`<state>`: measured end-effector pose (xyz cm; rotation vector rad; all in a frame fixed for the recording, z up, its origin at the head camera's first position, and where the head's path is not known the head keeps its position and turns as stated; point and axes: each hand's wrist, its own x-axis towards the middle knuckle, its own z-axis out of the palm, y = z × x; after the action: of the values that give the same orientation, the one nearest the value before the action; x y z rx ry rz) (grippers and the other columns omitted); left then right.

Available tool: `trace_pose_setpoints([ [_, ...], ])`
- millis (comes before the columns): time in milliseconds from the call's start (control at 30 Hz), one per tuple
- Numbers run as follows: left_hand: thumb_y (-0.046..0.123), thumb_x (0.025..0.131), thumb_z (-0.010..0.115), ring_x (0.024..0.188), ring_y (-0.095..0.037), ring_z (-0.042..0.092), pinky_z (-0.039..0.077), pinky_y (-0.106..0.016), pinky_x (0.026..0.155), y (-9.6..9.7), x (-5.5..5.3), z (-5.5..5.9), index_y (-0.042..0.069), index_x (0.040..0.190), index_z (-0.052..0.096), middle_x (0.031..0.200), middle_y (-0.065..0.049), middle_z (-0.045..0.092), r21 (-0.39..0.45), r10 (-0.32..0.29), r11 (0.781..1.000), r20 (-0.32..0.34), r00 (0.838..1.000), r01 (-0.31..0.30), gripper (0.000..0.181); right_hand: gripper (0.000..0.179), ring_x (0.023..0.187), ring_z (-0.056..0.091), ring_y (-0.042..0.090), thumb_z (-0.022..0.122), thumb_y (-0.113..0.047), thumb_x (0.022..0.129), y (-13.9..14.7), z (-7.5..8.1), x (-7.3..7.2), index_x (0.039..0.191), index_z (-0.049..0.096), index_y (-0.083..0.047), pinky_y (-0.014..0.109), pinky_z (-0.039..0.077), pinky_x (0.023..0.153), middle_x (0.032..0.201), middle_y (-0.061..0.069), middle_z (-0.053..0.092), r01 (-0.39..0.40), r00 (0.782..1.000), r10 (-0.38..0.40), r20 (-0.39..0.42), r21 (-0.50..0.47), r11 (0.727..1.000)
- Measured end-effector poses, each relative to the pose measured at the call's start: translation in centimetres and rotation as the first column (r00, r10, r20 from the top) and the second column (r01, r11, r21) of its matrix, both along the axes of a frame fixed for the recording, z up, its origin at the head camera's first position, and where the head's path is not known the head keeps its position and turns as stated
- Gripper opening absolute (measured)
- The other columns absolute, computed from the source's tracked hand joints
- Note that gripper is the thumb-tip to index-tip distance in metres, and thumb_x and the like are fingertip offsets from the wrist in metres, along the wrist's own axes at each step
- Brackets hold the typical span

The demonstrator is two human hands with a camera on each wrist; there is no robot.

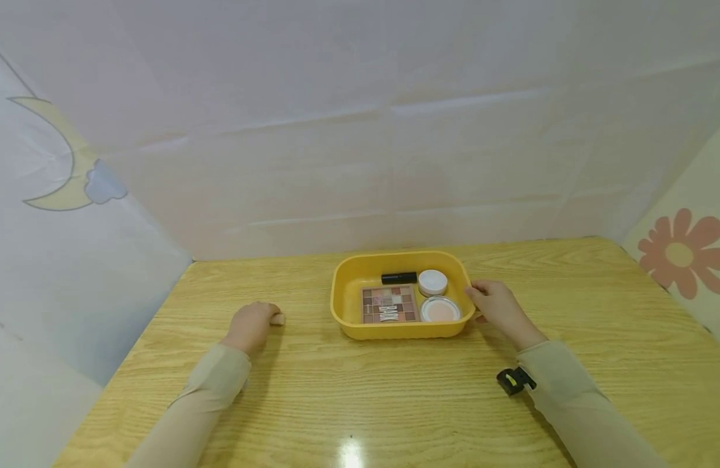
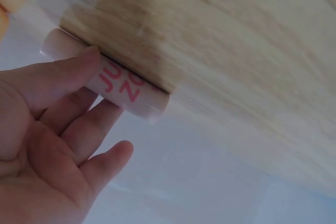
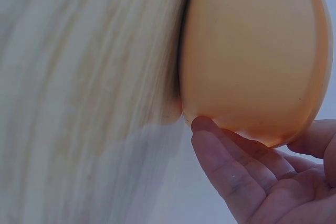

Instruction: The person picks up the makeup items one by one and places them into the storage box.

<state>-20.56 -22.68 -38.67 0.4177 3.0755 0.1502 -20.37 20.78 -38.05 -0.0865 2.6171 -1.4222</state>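
Note:
A yellow plastic basket stands on the wooden table. Its right end is held by my right hand, with the thumb at the rim and the other fingers against the outer wall. To the left of the basket, my left hand pinches a short pink cosmetic tube with pink lettering, which lies low at the tabletop. Inside the basket are an eyeshadow palette, a black tube, a white round jar and a round powder compact.
The wooden table ends at a pale cloth backdrop behind the basket. A black strap piece sits at my right wrist. Bare wood shows between my left hand and the basket.

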Motion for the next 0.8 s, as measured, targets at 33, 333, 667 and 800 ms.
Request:
trace_pose_setpoints([
  [33,-0.016,0.076,0.071,0.096,-0.036,0.065,0.053,-0.047,0.084,0.01,-0.01,0.0,-0.001,0.104,0.072,0.102,-0.016,0.07,-0.003,-0.002,1.0,-0.009,1.0,0.002,0.032,0.043,0.094,0.061,0.036,0.039,-0.014,0.106,0.0,0.01,0.01,0.13,0.044,0.02,0.042,0.057,0.071,0.112,0.033,0.058,-0.001,1.0,0.001,-0.001,0.0,1.0],
  [333,-0.001,0.085,0.07,0.089,-0.034,0.067,0.052,-0.049,0.081,-0.08,-0.07,-0.19,0.004,0.1,0.074,0.098,-0.014,0.072,-0.042,-0.008,0.999,-0.069,0.998,0.005,0.017,0.042,0.095,0.061,0.037,0.039,-0.013,0.106,-0.06,0.19,0.07,0.129,0.045,0.02,0.043,0.057,0.071,0.112,0.033,0.058,-0.004,1.0,0.004,-0.001,0.007,1.0],
  [667,0.017,0.09,0.066,0.083,-0.031,0.069,0.051,-0.045,0.073,-0.2,-0.06,-0.46,0.004,0.098,0.076,0.094,-0.012,0.073,-0.049,-0.02,0.999,-0.139,0.99,0.013,0.018,0.041,0.093,0.062,0.036,0.04,-0.013,0.105,-0.16,0.22,0.03,0.129,0.045,0.021,0.042,0.057,0.07,0.11,0.033,0.059,-0.004,1.0,0.004,-0.006,0.015,1.0],
  [800,0.014,0.088,0.069,0.084,-0.032,0.069,0.053,-0.046,0.074,-0.27,0.06,-0.4,0.005,0.096,0.076,0.094,-0.012,0.073,-0.013,-0.029,1.0,-0.143,0.989,0.027,0.014,0.042,0.094,0.061,0.037,0.04,-0.013,0.105,-0.11,0.14,-0.01,0.129,0.045,0.021,0.041,0.057,0.07,0.112,0.033,0.058,-0.002,1.0,0.002,-0.001,0.014,1.0],
])
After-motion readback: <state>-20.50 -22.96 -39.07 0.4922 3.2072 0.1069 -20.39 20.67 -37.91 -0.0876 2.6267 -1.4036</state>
